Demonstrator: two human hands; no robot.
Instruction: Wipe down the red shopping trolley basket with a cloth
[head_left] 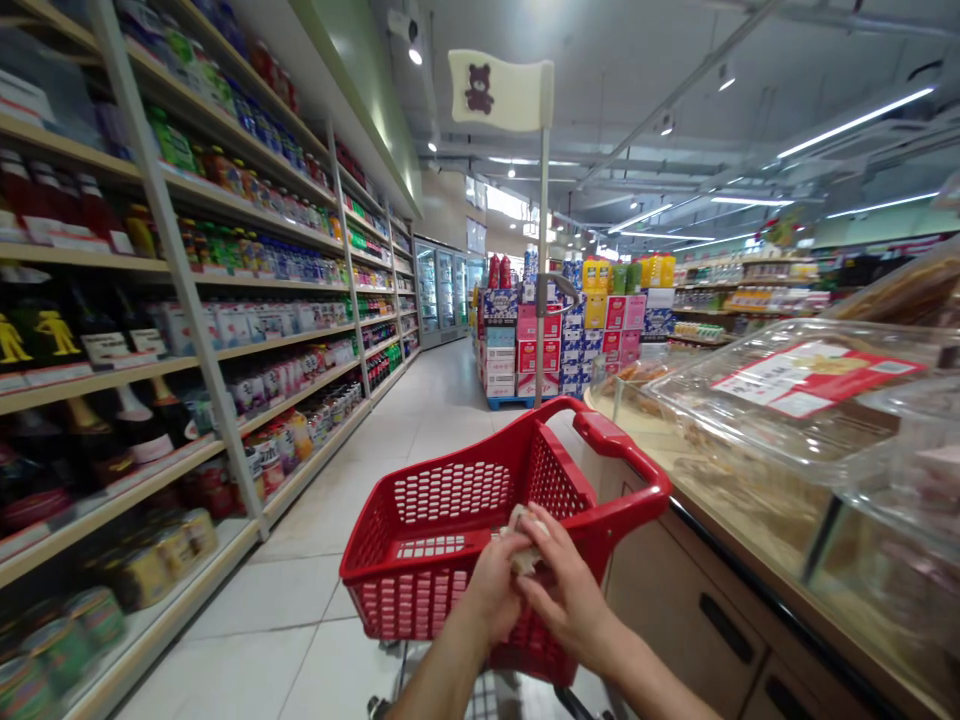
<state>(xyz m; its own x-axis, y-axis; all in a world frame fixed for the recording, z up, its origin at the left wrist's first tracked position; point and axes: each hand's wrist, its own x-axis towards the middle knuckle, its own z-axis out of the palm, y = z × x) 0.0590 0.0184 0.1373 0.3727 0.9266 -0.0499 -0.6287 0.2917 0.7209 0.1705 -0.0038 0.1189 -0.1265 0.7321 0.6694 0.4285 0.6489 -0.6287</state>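
Our bare left hand (493, 585) and bare right hand (566, 575) jointly grasp a small, crumpled, whitish piece of thin-looking material (528, 558), near the red, perforated plastic cart basket (379, 532). We judge that slackened grips could drop it onto the pale tiled floor (247, 665); opposed pulling could tear it.

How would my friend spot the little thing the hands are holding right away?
Find the big red basket in the middle. Over its near side in the picture, the left hand and right hand meet. Between them is the small crumpled thing, whitish where the basket is bright red.
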